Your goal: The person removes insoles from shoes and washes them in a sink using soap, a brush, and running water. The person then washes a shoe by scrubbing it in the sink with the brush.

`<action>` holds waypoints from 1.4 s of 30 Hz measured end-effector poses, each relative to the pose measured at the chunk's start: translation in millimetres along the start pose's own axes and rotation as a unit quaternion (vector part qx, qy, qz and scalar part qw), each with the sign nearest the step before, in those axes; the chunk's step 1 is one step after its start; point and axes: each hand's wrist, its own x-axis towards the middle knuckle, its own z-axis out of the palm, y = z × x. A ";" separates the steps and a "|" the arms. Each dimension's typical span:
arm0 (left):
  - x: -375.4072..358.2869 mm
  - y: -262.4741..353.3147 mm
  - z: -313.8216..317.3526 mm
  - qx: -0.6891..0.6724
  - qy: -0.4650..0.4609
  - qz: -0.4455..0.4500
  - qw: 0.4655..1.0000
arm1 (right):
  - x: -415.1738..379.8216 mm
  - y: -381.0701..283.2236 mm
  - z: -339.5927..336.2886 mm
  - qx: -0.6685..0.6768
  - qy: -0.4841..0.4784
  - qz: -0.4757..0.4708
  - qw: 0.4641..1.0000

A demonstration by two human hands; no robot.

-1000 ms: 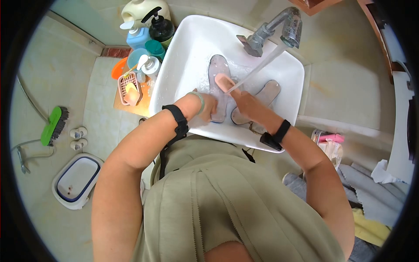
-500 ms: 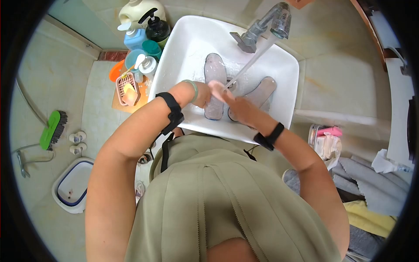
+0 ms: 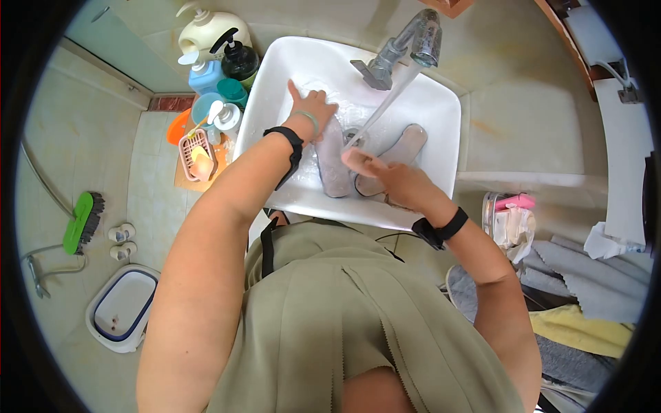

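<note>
Fingers spread, my left hand (image 3: 314, 110) reaches into the white sink (image 3: 451, 131) over the far end of a grey sole-shaped piece (image 3: 334, 168), perhaps an insole, and hides that end. My right hand (image 3: 403, 182) grips a pink oblong thing (image 3: 361, 162) that looks like a soap bar, close under the water stream. A second grey sole-shaped piece (image 3: 411, 141) lies slanted on the right of the basin, partly behind my right hand. Water runs from the metal faucet (image 3: 427, 41) towards the drain (image 3: 354, 138).
Pump bottles (image 3: 239, 62) and a pink soap basket (image 3: 197, 153) crowd the sink's left side. A green brush (image 3: 83, 221) hangs at far left above a white folding basin (image 3: 124, 303). Grey cloths (image 3: 585, 275) lie at right, below a pink packet (image 3: 515, 202).
My left hand has moved from the sole's near part up to its far end, and its fingers have spread. The pink thing in my right hand has shifted slightly down and right.
</note>
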 end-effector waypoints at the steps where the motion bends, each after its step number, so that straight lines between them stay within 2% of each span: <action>1: -4.6 -1.4 -3.7 -0.006 -0.011 -0.053 0.999 | -1.3 -0.2 -3.5 0.012 0.014 0.061 0.998; 2: -7.8 -2.7 -4.4 -0.011 -0.023 -0.106 0.994 | -1.3 3.4 -2.7 0.015 0.013 0.060 0.998; 4: -9.0 -16.5 11.7 -0.023 0.006 -0.115 0.993 | -0.7 13.2 -0.3 0.032 0.066 0.067 0.995; 6: -15.7 -26.2 12.8 -0.085 -0.038 -0.133 0.987 | -0.9 20.3 4.2 0.058 0.103 0.044 0.992; 7: -27.5 -25.1 12.3 -0.091 0.010 -0.124 0.988 | 0.2 23.3 5.9 0.079 0.140 0.022 0.987; 8: -32.3 -26.6 6.8 -0.087 0.010 -0.124 0.988 | 2.1 26.2 8.0 0.082 0.142 0.022 0.986; 10: -47.2 -27.9 -14.2 -0.273 -0.058 -0.186 0.942 | 7.7 29.9 11.3 0.097 0.176 0.010 0.979; 11: -57.8 -27.9 -26.8 -0.386 -0.080 -0.223 0.891 | 11.2 29.7 10.3 0.100 0.179 0.008 0.979; 12: -66.1 -27.6 -30.2 -0.383 -0.080 -0.224 0.893 | 14.3 29.2 9.0 0.110 0.186 0.010 0.976; 14: -80.0 -33.8 -31.1 -0.467 -0.129 -0.265 0.834 | 20.3 26.8 5.6 0.120 0.194 0.010 0.974; 16: -80.4 -45.5 -8.7 -0.490 -0.146 -0.249 0.822 | 26.5 19.1 2.4 0.181 0.221 -0.008 0.958; 18: -96.4 -45.4 3.4 -0.526 -0.231 -0.298 0.763 | 27.5 4.7 -4.9 0.191 0.217 -0.016 0.957; 20: -107.1 -35.4 7.8 -0.476 -0.272 -0.304 0.779 | 31.2 -1.4 -1.2 0.202 0.213 -0.020 0.956; 21: -115.1 -27.8 9.9 -0.339 -0.181 -0.220 0.897 | 35.1 -1.3 3.7 0.189 0.198 -0.019 0.962; 22: -118.0 -22.7 10.8 -0.185 -0.081 -0.125 0.971 | 37.6 -1.4 6.8 0.176 0.183 -0.017 0.967; 23: -114.7 -15.9 10.1 -0.185 -0.082 -0.124 0.971 | 37.7 -1.0 9.2 0.177 0.182 -0.016 0.967; 26: -100.3 8.7 12.0 -0.091 0.015 -0.226 0.970 | 33.4 -7.1 9.7 0.161 0.153 -0.003 0.975; 27: -96.7 7.8 23.1 -0.091 0.014 -0.226 0.970 | 27.2 -13.3 6.7 0.151 0.127 -0.002 0.980; 28: -91.4 5.6 35.4 -0.013 0.112 -0.091 0.989 | 23.8 -16.8 4.9 0.140 0.102 -0.001 0.985; 29: -84.8 2.3 46.7 0.067 0.207 0.046 0.975 | 25.2 -16.1 8.2 0.139 0.103 0.000 0.985; 30: -79.1 3.6 43.0 0.066 0.209 0.047 0.975 | 28.1 -13.9 15.5 0.139 0.104 -0.009 0.985; 31: -71.3 8.4 36.7 -0.033 0.081 0.002 0.996 | 30.7 -11.4 22.0 0.139 0.105 -0.018 0.984; 32: -65.8 12.0 31.1 -0.131 -0.049 -0.044 0.989 | 35.9 -8.4 26.2 0.138 0.105 -0.017 0.985; 36: -52.7 14.4 29.8 -0.109 -0.053 -0.041 0.992 | 61.1 -1.8 25.2 0.114 0.160 -0.026 0.980; 41: -29.9 9.4 48.1 -0.178 0.090 -0.094 0.975 | 73.6 -1.2 32.4 0.123 0.229 -0.056 0.964; 42: -27.5 6.6 42.6 -0.179 0.089 -0.093 0.975 | 64.7 -9.3 24.9 0.137 0.258 -0.041 0.955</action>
